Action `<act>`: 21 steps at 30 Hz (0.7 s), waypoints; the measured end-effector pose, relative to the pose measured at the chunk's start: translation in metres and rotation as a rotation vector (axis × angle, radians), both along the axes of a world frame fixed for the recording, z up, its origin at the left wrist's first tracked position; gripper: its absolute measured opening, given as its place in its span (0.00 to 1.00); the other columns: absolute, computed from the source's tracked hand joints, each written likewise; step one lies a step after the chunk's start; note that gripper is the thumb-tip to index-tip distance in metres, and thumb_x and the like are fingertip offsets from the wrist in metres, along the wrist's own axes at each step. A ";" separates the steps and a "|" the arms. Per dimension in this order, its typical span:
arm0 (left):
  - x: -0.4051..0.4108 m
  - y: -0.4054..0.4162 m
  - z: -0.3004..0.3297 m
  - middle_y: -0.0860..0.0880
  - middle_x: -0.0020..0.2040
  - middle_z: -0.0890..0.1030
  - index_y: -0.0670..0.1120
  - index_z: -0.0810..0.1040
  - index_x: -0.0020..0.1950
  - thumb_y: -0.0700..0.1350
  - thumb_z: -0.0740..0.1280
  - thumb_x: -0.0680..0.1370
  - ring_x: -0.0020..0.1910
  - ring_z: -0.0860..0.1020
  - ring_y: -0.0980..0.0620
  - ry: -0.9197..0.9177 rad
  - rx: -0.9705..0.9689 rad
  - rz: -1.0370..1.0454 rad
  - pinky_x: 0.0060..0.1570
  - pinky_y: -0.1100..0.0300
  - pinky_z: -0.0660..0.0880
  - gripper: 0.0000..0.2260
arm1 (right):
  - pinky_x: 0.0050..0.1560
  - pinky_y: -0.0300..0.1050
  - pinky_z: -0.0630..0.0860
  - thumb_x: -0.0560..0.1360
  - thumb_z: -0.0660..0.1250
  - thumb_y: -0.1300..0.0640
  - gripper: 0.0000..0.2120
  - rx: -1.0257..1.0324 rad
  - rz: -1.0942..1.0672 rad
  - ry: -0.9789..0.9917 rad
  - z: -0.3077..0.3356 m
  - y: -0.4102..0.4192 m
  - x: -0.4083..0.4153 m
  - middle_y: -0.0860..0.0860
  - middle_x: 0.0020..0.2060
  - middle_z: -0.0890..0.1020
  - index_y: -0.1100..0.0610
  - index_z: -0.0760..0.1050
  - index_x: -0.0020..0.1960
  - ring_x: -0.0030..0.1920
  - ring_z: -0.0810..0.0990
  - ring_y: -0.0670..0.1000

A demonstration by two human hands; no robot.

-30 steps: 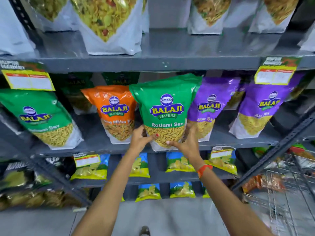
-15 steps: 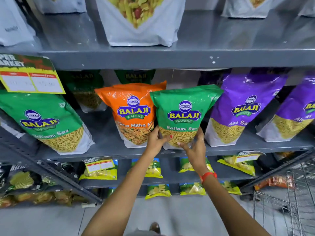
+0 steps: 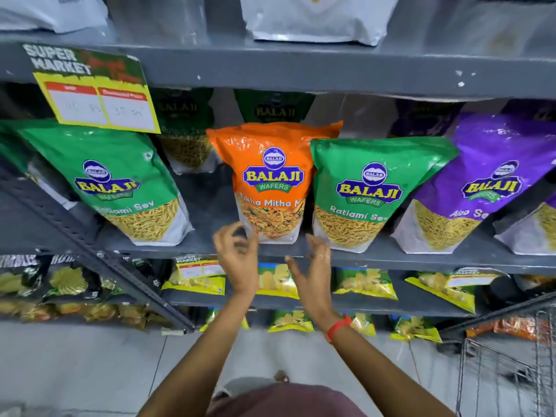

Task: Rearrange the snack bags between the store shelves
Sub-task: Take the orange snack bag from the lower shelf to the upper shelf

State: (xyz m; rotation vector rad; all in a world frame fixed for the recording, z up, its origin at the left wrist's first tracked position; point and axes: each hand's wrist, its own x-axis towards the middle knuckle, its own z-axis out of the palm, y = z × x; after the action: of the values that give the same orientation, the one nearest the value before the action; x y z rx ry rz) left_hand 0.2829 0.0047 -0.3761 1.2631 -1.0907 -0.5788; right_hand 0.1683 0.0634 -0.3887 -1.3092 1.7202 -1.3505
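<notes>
A green Ratlami Sev bag (image 3: 370,191) stands upright on the grey middle shelf (image 3: 391,255), between an orange Tikha Mitha bag (image 3: 272,179) and a purple Aloo Sev bag (image 3: 478,188). My left hand (image 3: 237,251) hovers at the orange bag's lower left corner, fingers curled loosely, holding nothing. Just below the shelf edge, in front of the gap between the orange and green bags, my right hand (image 3: 313,266) is open with fingers spread. Another green Ratlami Sev bag (image 3: 120,182) leans at the left.
A yellow price tag (image 3: 99,100) hangs from the upper shelf (image 3: 301,70), which carries white bags. More green and purple bags stand behind the front row. Small yellow-green snack packets (image 3: 365,282) fill the lower shelves. A wire trolley (image 3: 508,377) stands at the lower right.
Both hands let go of the green Ratlami Sev bag, which now stands on the shelf, and drew back slightly toward the left. The view moved closer.
</notes>
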 end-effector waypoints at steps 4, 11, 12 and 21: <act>0.025 -0.035 0.001 0.41 0.63 0.65 0.45 0.67 0.63 0.46 0.75 0.66 0.52 0.72 0.43 -0.103 0.084 -0.018 0.49 0.48 0.75 0.29 | 0.74 0.52 0.63 0.74 0.70 0.58 0.32 0.003 0.010 -0.060 0.012 -0.026 0.007 0.54 0.72 0.64 0.55 0.59 0.73 0.74 0.62 0.54; 0.030 -0.073 0.011 0.42 0.64 0.75 0.43 0.66 0.66 0.39 0.75 0.66 0.63 0.74 0.45 -0.053 0.429 -0.570 0.59 0.54 0.72 0.31 | 0.70 0.56 0.70 0.71 0.73 0.52 0.39 0.007 -0.013 -0.054 0.013 -0.057 0.012 0.55 0.71 0.70 0.53 0.56 0.75 0.72 0.68 0.54; 0.032 -0.072 0.011 0.41 0.63 0.76 0.42 0.67 0.65 0.38 0.74 0.66 0.61 0.74 0.46 -0.041 0.413 -0.559 0.57 0.56 0.73 0.30 | 0.69 0.57 0.71 0.71 0.73 0.52 0.38 0.009 -0.013 -0.053 0.011 -0.058 0.012 0.55 0.71 0.71 0.53 0.56 0.75 0.71 0.69 0.55; 0.054 -0.045 0.007 0.45 0.57 0.78 0.41 0.71 0.63 0.38 0.75 0.66 0.51 0.77 0.56 0.034 0.318 -0.341 0.45 0.74 0.76 0.27 | 0.64 0.59 0.75 0.70 0.72 0.50 0.34 -0.017 0.114 -0.078 0.013 -0.060 0.027 0.54 0.65 0.77 0.51 0.62 0.72 0.66 0.76 0.53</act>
State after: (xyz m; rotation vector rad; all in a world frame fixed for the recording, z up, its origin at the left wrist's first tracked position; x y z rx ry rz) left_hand 0.3371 -0.0406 -0.3692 1.3393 -1.2280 -1.0612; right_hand 0.1955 0.0033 -0.3760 -1.3254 1.5608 -1.3362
